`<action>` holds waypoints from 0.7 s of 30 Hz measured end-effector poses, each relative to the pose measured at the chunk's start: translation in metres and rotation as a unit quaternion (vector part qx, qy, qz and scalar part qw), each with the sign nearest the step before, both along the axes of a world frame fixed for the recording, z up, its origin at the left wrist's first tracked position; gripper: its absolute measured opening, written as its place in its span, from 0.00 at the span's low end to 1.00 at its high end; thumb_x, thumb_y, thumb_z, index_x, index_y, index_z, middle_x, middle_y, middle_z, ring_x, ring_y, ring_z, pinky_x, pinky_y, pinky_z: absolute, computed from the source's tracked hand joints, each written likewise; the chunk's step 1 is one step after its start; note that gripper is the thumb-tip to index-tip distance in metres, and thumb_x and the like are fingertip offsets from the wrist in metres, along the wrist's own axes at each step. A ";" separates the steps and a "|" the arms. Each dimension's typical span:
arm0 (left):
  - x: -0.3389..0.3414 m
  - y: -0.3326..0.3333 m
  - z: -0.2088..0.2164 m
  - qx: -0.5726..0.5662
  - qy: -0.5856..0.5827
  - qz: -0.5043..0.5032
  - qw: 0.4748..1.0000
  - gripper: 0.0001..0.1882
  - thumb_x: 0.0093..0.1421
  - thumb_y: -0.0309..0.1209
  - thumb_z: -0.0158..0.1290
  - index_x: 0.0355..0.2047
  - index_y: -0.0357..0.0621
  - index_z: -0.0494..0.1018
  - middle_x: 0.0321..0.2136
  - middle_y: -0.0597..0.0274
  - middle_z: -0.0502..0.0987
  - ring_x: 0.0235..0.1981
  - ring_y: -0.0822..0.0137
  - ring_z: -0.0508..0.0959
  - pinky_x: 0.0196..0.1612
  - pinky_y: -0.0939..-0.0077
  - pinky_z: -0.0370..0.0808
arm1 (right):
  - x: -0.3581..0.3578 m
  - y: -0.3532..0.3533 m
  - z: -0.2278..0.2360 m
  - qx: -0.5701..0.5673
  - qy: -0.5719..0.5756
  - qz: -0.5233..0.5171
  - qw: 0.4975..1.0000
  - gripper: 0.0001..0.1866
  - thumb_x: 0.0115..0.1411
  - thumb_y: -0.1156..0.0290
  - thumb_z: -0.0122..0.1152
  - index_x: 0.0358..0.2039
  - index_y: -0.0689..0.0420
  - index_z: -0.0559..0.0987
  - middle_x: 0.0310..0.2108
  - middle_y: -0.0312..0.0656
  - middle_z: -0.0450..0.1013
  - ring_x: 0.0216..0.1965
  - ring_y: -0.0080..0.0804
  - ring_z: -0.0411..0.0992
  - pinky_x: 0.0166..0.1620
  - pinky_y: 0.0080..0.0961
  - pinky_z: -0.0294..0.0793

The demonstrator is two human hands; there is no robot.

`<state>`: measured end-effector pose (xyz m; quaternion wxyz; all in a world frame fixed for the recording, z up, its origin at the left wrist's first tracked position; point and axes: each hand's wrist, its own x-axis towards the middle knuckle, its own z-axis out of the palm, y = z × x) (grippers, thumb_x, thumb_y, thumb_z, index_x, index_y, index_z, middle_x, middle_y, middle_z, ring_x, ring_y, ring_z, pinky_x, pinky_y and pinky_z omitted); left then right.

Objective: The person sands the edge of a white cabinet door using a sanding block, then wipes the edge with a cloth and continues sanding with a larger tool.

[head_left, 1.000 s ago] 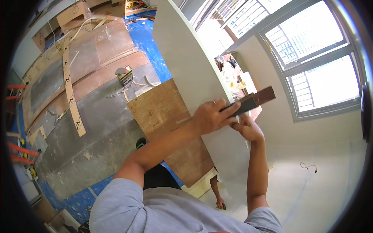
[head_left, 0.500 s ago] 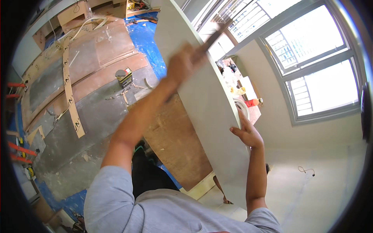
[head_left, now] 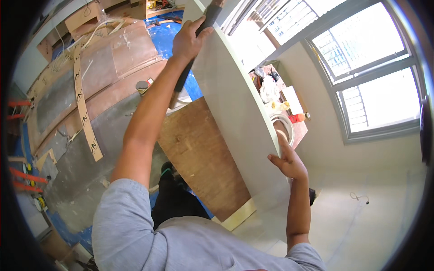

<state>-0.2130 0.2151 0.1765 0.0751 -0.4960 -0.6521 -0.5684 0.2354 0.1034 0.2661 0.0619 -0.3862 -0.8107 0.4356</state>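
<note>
A long pale board (head_left: 235,122) stands on edge, slanting from the upper middle down to my right forearm. My right hand (head_left: 289,160) grips its upper edge, thumb on the near side and fingers over the far side. Toward the board's far end, my left hand (head_left: 187,41) is wrapped round a long narrow bar (head_left: 181,83) with a dark covering and bare wood-coloured ends, perhaps a strip wrapped in sandpaper. The bar lies slantwise across the board's far end. Whether it touches the edge, I cannot tell.
A brown plywood sheet (head_left: 203,158) lies on the floor by my legs. Dusty protective sheets (head_left: 104,122) and a tin (head_left: 143,86) are to the left. Beyond the board stands a cluttered ledge with a red-capped bottle (head_left: 297,118) and a white coil (head_left: 288,131), below windows (head_left: 375,99).
My left hand has moved away from me and leftward with the bar, toward the board's far end. My right hand keeps its hold on the edge.
</note>
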 end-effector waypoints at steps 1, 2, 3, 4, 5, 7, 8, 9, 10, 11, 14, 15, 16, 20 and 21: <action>0.027 -0.014 -0.004 0.011 -0.032 -0.030 0.999 0.27 0.65 0.50 0.60 0.58 0.46 0.78 0.42 0.49 0.79 0.43 0.49 0.81 0.46 0.61 0.77 | 0.002 0.000 -0.002 -0.001 0.003 -0.003 1.000 0.44 0.56 0.86 0.60 0.73 0.68 0.55 0.69 0.52 0.63 0.71 0.41 0.58 0.71 0.32 0.53; 0.075 -0.043 -0.001 0.023 -0.063 -0.063 0.996 0.27 0.66 0.52 0.58 0.58 0.50 0.78 0.43 0.51 0.78 0.44 0.49 0.80 0.46 0.59 0.77 | 0.009 0.001 -0.004 0.017 -0.019 0.001 1.000 0.44 0.57 0.84 0.62 0.73 0.67 0.56 0.69 0.53 0.63 0.71 0.43 0.58 0.72 0.32 0.52; 0.122 -0.077 -0.004 -0.004 -0.089 -0.130 0.988 0.27 0.67 0.51 0.58 0.61 0.53 0.76 0.42 0.50 0.77 0.46 0.51 0.80 0.48 0.61 0.78 | 0.010 0.001 -0.007 0.008 -0.015 -0.016 1.000 0.44 0.56 0.83 0.63 0.73 0.66 0.57 0.69 0.53 0.63 0.71 0.43 0.59 0.71 0.32 0.53; 0.163 -0.112 -0.004 -0.030 -0.026 -0.182 0.983 0.27 0.66 0.49 0.59 0.62 0.53 0.75 0.40 0.51 0.76 0.41 0.51 0.79 0.45 0.60 0.77 | 0.013 -0.003 -0.009 -0.006 -0.015 -0.034 0.999 0.44 0.56 0.82 0.64 0.73 0.65 0.57 0.69 0.52 0.63 0.71 0.43 0.59 0.71 0.32 0.54; 0.202 -0.148 -0.004 -0.053 0.035 -0.232 0.971 0.28 0.65 0.46 0.61 0.63 0.52 0.75 0.38 0.51 0.76 0.36 0.50 0.78 0.42 0.60 0.77 | 0.014 -0.003 -0.011 -0.016 -0.013 -0.046 0.999 0.45 0.56 0.82 0.64 0.73 0.64 0.57 0.70 0.52 0.63 0.71 0.43 0.59 0.71 0.31 0.55; 0.248 -0.183 0.011 -0.096 0.064 -0.268 0.956 0.29 0.64 0.47 0.61 0.64 0.55 0.74 0.34 0.52 0.73 0.31 0.52 0.77 0.34 0.60 0.77 | 0.028 0.001 -0.022 0.012 -0.017 -0.004 1.000 0.46 0.59 0.77 0.67 0.75 0.62 0.55 0.71 0.51 0.62 0.71 0.41 0.59 0.67 0.30 0.62; 0.259 -0.192 0.015 -0.114 0.086 -0.268 0.953 0.29 0.64 0.47 0.62 0.64 0.56 0.74 0.33 0.52 0.72 0.29 0.52 0.76 0.31 0.60 0.76 | 0.029 -0.003 -0.019 -0.015 -0.029 -0.035 0.999 0.45 0.59 0.76 0.67 0.75 0.62 0.55 0.70 0.52 0.63 0.71 0.41 0.60 0.67 0.30 0.62; 0.256 -0.185 0.013 -0.114 0.132 -0.226 0.958 0.29 0.64 0.47 0.62 0.64 0.56 0.75 0.33 0.52 0.71 0.28 0.53 0.76 0.30 0.59 0.76 | 0.023 -0.004 -0.015 -0.035 -0.036 -0.064 0.997 0.45 0.60 0.75 0.67 0.75 0.62 0.55 0.70 0.53 0.63 0.70 0.41 0.60 0.66 0.30 0.63; 0.250 -0.174 0.009 -0.113 0.177 -0.185 0.960 0.29 0.64 0.47 0.62 0.63 0.56 0.75 0.32 0.52 0.71 0.28 0.53 0.76 0.28 0.59 0.75 | 0.022 -0.010 -0.012 -0.071 -0.057 -0.100 0.991 0.46 0.57 0.83 0.67 0.73 0.66 0.56 0.73 0.49 0.57 0.76 0.38 0.48 0.74 0.32 0.45; 0.234 -0.158 -0.006 -0.065 0.133 -0.185 0.972 0.28 0.64 0.48 0.61 0.62 0.54 0.76 0.32 0.52 0.72 0.29 0.53 0.76 0.30 0.59 0.75 | 0.018 -0.014 -0.009 -0.081 -0.052 -0.091 0.991 0.45 0.57 0.83 0.67 0.74 0.66 0.56 0.73 0.49 0.57 0.76 0.38 0.48 0.74 0.32 0.45; 0.163 -0.083 -0.017 -0.029 -0.048 -0.130 0.990 0.28 0.66 0.49 0.60 0.60 0.46 0.76 0.33 0.52 0.75 0.34 0.51 0.78 0.38 0.60 0.77 | 0.026 0.005 -0.007 -0.020 -0.058 -0.034 0.998 0.44 0.59 0.81 0.66 0.74 0.65 0.56 0.73 0.49 0.57 0.77 0.38 0.47 0.74 0.32 0.44; 0.133 -0.062 -0.017 0.023 -0.056 -0.083 0.995 0.27 0.66 0.48 0.60 0.58 0.43 0.77 0.34 0.51 0.76 0.34 0.50 0.78 0.38 0.59 0.76 | 0.025 0.005 -0.009 -0.043 -0.041 -0.042 0.997 0.44 0.60 0.81 0.66 0.74 0.64 0.56 0.73 0.49 0.57 0.76 0.38 0.47 0.74 0.32 0.45; 0.110 -0.037 -0.024 0.085 -0.035 -0.037 0.995 0.27 0.67 0.48 0.59 0.58 0.40 0.77 0.34 0.51 0.75 0.34 0.51 0.78 0.37 0.61 0.76 | 0.022 0.008 -0.007 -0.058 -0.025 -0.051 0.997 0.44 0.60 0.81 0.66 0.74 0.64 0.56 0.73 0.48 0.57 0.76 0.38 0.48 0.74 0.32 0.45; 0.191 -0.077 0.003 0.070 -0.099 -0.084 0.989 0.25 0.67 0.42 0.59 0.61 0.46 0.76 0.30 0.53 0.73 0.31 0.52 0.77 0.34 0.59 0.75 | 0.018 0.012 -0.007 -0.063 -0.005 -0.057 0.996 0.45 0.60 0.79 0.65 0.75 0.63 0.55 0.71 0.51 0.60 0.72 0.38 0.55 0.69 0.31 0.57; 0.224 -0.102 -0.006 0.101 0.027 -0.122 0.987 0.28 0.65 0.41 0.61 0.65 0.52 0.73 0.28 0.56 0.72 0.28 0.55 0.76 0.31 0.60 0.75 | 0.016 0.011 -0.005 -0.056 -0.014 -0.043 0.997 0.45 0.60 0.78 0.65 0.75 0.62 0.54 0.70 0.53 0.61 0.71 0.38 0.59 0.67 0.31 0.63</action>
